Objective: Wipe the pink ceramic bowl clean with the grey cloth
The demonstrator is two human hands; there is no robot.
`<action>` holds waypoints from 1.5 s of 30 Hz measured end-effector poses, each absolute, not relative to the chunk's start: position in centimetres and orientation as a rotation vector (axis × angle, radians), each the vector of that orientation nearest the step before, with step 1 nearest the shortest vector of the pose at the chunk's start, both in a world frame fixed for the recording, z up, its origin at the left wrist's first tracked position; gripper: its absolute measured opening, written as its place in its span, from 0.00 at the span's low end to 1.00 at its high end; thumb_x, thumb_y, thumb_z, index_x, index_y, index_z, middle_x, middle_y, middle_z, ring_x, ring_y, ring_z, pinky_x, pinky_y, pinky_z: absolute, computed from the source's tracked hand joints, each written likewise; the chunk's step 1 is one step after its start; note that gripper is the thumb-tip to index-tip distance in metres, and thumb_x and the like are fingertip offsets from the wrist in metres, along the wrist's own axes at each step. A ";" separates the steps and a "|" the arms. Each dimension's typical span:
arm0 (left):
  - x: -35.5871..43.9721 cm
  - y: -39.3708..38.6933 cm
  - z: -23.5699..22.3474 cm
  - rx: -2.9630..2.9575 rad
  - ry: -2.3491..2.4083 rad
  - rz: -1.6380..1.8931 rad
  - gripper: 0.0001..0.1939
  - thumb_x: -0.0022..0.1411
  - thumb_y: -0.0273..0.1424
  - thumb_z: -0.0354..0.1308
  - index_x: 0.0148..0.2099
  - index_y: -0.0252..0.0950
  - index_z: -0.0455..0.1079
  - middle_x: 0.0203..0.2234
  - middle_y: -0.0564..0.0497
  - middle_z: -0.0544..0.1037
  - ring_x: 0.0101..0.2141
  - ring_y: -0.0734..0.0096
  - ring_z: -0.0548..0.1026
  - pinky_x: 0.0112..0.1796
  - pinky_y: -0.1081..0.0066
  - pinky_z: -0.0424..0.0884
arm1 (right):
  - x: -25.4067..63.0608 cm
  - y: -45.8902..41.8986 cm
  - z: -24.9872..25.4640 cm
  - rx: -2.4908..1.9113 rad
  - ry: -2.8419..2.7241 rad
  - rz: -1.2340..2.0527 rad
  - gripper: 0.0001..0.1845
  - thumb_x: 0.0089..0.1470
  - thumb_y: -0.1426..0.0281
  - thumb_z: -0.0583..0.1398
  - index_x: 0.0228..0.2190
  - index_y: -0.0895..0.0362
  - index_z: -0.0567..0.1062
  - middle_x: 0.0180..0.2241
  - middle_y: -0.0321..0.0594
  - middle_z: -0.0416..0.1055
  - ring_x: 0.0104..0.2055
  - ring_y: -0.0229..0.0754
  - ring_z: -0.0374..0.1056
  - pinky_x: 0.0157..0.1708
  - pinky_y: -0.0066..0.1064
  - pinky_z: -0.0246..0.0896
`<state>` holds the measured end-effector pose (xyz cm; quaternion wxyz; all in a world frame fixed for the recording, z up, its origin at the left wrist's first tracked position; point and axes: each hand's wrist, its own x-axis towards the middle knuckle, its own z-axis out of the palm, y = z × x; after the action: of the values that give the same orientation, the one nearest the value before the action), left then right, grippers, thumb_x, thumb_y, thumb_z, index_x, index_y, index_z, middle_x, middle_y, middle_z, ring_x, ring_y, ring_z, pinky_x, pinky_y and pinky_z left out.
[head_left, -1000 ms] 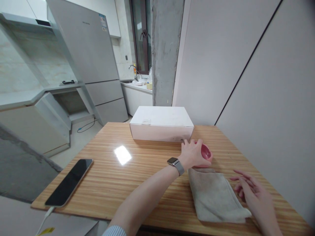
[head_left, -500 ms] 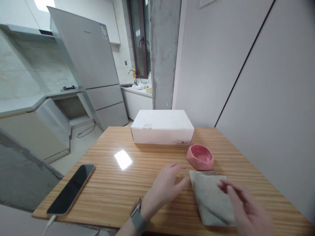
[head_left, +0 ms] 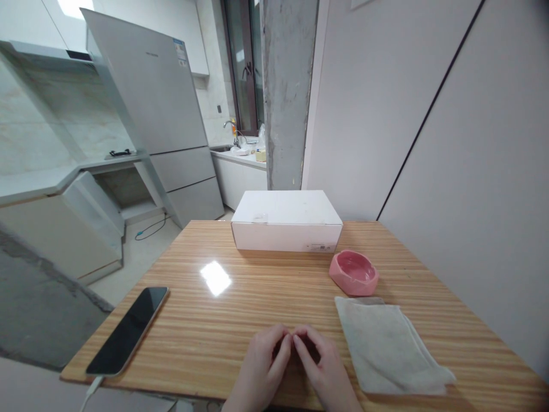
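Striped wood-grain table (head_left: pixel 193 320); left hand (head_left: pixel 263 366), right hand (head_left: pixel 319 366) empty, each grip pinched together; angular pink bowl (head_left: pixel 354 273).

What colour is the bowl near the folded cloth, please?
The bowl is pink, showing best in the head view.

Silver fridge (head_left: pixel 150 97) (brown-framed window (head_left: pixel 244 68) beyond)

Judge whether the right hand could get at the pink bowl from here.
Probably yes: the right hand holds nothing visible, and nothing tall stands between it and the pink bowl, just tabletop and flat cloth.
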<state>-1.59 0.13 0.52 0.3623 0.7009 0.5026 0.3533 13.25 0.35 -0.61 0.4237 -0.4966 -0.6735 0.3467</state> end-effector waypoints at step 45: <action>-1.7 0.2 0.6 1.811 1.328 0.889 0.16 0.69 0.35 0.44 0.29 0.37 0.64 0.24 0.53 0.70 0.28 0.71 0.68 0.31 0.73 0.59 | 13.2 0.1 -0.2 -1.252 -1.698 0.838 0.14 0.61 0.62 0.54 0.30 0.53 0.76 0.30 0.39 0.77 0.33 0.44 0.74 0.34 0.29 0.67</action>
<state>-1.66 0.20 0.58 0.3552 0.7009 0.5140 0.3441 13.21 0.06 -0.16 0.4221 -0.5000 -0.6781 0.3346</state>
